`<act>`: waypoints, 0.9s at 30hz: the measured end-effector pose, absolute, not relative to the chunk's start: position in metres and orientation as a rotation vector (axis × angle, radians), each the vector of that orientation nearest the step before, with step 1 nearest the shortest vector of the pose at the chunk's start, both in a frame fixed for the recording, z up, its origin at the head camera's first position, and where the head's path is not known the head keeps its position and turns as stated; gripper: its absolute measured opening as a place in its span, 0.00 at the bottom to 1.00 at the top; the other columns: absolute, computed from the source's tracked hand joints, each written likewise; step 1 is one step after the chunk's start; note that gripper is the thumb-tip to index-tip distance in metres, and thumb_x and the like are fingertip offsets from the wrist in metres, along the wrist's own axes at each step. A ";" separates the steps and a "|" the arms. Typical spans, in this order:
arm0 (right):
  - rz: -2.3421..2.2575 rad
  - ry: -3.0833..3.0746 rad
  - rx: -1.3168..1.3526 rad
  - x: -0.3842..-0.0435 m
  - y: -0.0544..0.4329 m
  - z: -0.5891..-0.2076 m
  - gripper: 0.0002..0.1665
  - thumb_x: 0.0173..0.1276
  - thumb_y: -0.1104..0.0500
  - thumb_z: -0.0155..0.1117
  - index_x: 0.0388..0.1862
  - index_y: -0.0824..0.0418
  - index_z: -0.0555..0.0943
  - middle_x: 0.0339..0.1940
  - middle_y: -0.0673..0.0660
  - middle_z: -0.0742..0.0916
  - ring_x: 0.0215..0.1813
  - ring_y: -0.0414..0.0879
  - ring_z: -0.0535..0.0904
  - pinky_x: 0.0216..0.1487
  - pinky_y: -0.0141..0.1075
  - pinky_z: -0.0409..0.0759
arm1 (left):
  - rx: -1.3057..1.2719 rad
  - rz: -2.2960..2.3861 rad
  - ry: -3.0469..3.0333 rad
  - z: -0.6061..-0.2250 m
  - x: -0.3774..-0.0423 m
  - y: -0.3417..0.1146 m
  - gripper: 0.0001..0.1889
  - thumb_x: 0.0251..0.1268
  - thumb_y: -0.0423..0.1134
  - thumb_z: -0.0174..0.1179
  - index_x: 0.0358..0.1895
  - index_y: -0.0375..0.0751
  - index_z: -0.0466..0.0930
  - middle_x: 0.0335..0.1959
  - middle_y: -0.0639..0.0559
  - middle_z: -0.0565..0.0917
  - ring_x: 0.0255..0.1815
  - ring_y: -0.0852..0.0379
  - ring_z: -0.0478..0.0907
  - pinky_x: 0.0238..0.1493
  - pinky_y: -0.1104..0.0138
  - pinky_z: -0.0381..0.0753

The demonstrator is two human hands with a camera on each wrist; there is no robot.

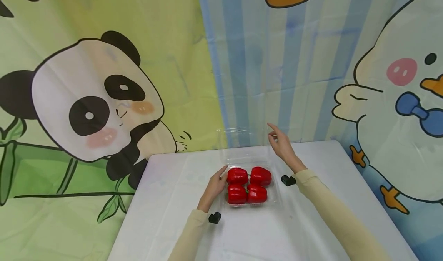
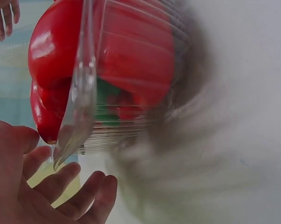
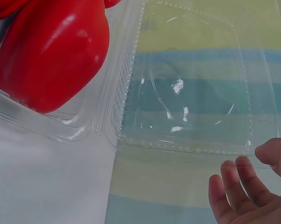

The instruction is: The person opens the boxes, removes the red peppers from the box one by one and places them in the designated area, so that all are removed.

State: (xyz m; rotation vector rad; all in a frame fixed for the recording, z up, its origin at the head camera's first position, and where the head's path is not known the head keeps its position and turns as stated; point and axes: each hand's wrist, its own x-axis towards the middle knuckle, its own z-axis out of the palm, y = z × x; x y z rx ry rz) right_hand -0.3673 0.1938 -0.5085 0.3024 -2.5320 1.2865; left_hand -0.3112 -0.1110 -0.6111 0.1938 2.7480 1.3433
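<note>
- We judge that the clear plastic box (image 2: 84, 93), sitting on the white table (image 1: 166, 199), could slide if the bare left hand (image 1: 216, 184), loosely spread at its rim, pushes too hard.
- Its clear, hinged plastic lid (image 3: 191, 93), standing raised, could buckle or tilt if the bare right hand (image 1: 283, 145) catches only one corner; we see relaxed, parted fingers there but cannot tell whether they touch.
- The glossy red bell peppers (image 1: 237, 175), inside the box, rise above its rim and might obstruct the lid.
- We count one table, one box, one lid, two hands, four peppers.
</note>
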 end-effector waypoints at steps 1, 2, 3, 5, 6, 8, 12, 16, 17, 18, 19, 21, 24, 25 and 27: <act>1.284 -2.535 0.304 -0.368 0.194 -0.509 0.32 0.79 0.62 0.51 0.80 0.55 0.60 0.55 0.70 0.82 0.56 0.64 0.81 0.54 0.58 0.81 | 0.190 1.344 2.744 -0.611 -0.310 -0.111 0.24 0.80 0.44 0.48 0.74 0.48 0.68 0.60 0.41 0.81 0.33 0.57 0.76 0.31 0.66 0.78; 1.280 -2.539 0.303 -0.369 0.194 -0.509 0.33 0.79 0.63 0.51 0.80 0.56 0.60 0.55 0.70 0.82 0.56 0.64 0.81 0.54 0.58 0.81 | 0.186 1.347 2.739 -0.611 -0.310 -0.111 0.24 0.80 0.45 0.48 0.74 0.49 0.68 0.60 0.41 0.81 0.34 0.57 0.77 0.31 0.66 0.78; 1.277 -2.542 0.302 -0.369 0.194 -0.509 0.32 0.79 0.63 0.51 0.80 0.57 0.60 0.55 0.70 0.82 0.56 0.64 0.81 0.53 0.58 0.81 | 0.184 1.350 2.734 -0.611 -0.309 -0.112 0.24 0.80 0.45 0.48 0.75 0.49 0.68 0.60 0.41 0.82 0.34 0.57 0.77 0.31 0.66 0.78; 1.265 -2.549 0.301 -0.371 0.194 -0.511 0.33 0.79 0.63 0.51 0.80 0.57 0.60 0.54 0.70 0.82 0.55 0.64 0.81 0.52 0.58 0.81 | 0.186 1.351 2.726 -0.611 -0.307 -0.112 0.24 0.80 0.45 0.48 0.75 0.50 0.67 0.61 0.41 0.81 0.35 0.57 0.77 0.32 0.66 0.79; 1.263 -2.556 0.299 -0.372 0.194 -0.511 0.33 0.79 0.63 0.51 0.80 0.57 0.60 0.53 0.70 0.82 0.54 0.64 0.81 0.52 0.58 0.81 | 0.184 1.353 2.719 -0.611 -0.305 -0.113 0.24 0.80 0.46 0.48 0.75 0.50 0.67 0.62 0.42 0.81 0.36 0.57 0.77 0.33 0.66 0.79; 1.259 -2.565 0.289 -0.374 0.195 -0.513 0.34 0.78 0.64 0.52 0.80 0.57 0.59 0.52 0.70 0.83 0.53 0.63 0.81 0.51 0.57 0.82 | 0.191 1.354 2.709 -0.612 -0.303 -0.114 0.24 0.80 0.46 0.47 0.76 0.51 0.67 0.62 0.42 0.80 0.36 0.57 0.77 0.33 0.66 0.78; 1.274 -2.589 0.258 -0.377 0.197 -0.520 0.39 0.75 0.67 0.54 0.81 0.58 0.56 0.49 0.69 0.82 0.50 0.62 0.81 0.51 0.55 0.82 | 0.208 1.360 2.692 -0.612 -0.295 -0.114 0.25 0.80 0.46 0.48 0.76 0.51 0.67 0.57 0.42 0.82 0.34 0.58 0.76 0.31 0.67 0.78; 1.295 -2.623 0.223 -0.378 0.197 -0.528 0.43 0.73 0.70 0.55 0.82 0.61 0.51 0.52 0.71 0.80 0.52 0.63 0.80 0.53 0.55 0.82 | 0.231 1.355 2.690 -0.612 -0.288 -0.112 0.25 0.80 0.47 0.48 0.75 0.49 0.67 0.55 0.43 0.82 0.34 0.59 0.75 0.30 0.68 0.78; 1.297 -2.633 0.218 -0.377 0.197 -0.530 0.44 0.72 0.70 0.55 0.82 0.62 0.50 0.53 0.72 0.79 0.53 0.64 0.80 0.53 0.55 0.82 | 0.230 1.355 2.688 -0.612 -0.286 -0.111 0.25 0.80 0.47 0.49 0.75 0.50 0.67 0.56 0.43 0.82 0.35 0.59 0.75 0.30 0.69 0.78; 1.301 -2.639 0.217 -0.377 0.197 -0.532 0.44 0.72 0.70 0.55 0.82 0.63 0.49 0.54 0.73 0.79 0.54 0.65 0.80 0.53 0.56 0.82 | 0.232 1.350 2.687 -0.612 -0.284 -0.111 0.25 0.80 0.47 0.48 0.75 0.51 0.67 0.57 0.44 0.82 0.36 0.59 0.75 0.31 0.69 0.78; 1.305 -2.645 0.219 -0.376 0.197 -0.535 0.44 0.71 0.71 0.55 0.82 0.64 0.49 0.55 0.74 0.79 0.55 0.65 0.80 0.54 0.57 0.82 | 0.237 1.345 2.689 -0.612 -0.283 -0.111 0.25 0.80 0.47 0.48 0.75 0.51 0.67 0.58 0.44 0.81 0.37 0.59 0.76 0.31 0.69 0.78; 1.314 -2.660 0.216 -0.375 0.196 -0.539 0.45 0.71 0.72 0.56 0.82 0.66 0.49 0.56 0.74 0.78 0.55 0.66 0.80 0.54 0.57 0.83 | 0.246 1.340 2.694 -0.611 -0.281 -0.111 0.25 0.80 0.47 0.48 0.76 0.51 0.67 0.61 0.44 0.81 0.40 0.57 0.77 0.33 0.68 0.79; 1.339 -2.686 0.220 -0.374 0.196 -0.547 0.45 0.70 0.72 0.56 0.82 0.67 0.48 0.56 0.74 0.77 0.56 0.66 0.79 0.54 0.56 0.82 | 0.252 1.308 2.711 -0.611 -0.279 -0.113 0.25 0.80 0.48 0.48 0.76 0.53 0.65 0.66 0.45 0.78 0.45 0.55 0.79 0.38 0.66 0.81; 1.350 -2.694 0.217 -0.374 0.196 -0.550 0.46 0.69 0.72 0.56 0.82 0.67 0.48 0.57 0.74 0.77 0.56 0.66 0.79 0.55 0.56 0.82 | 0.255 1.297 2.717 -0.611 -0.279 -0.113 0.26 0.80 0.48 0.48 0.77 0.53 0.64 0.69 0.45 0.77 0.47 0.54 0.79 0.40 0.65 0.82; 1.362 -2.712 0.219 -0.373 0.196 -0.555 0.46 0.69 0.72 0.56 0.82 0.66 0.48 0.57 0.75 0.77 0.57 0.67 0.79 0.56 0.56 0.82 | 0.271 1.274 2.731 -0.611 -0.279 -0.115 0.26 0.80 0.49 0.47 0.78 0.53 0.63 0.71 0.45 0.74 0.50 0.53 0.78 0.43 0.62 0.82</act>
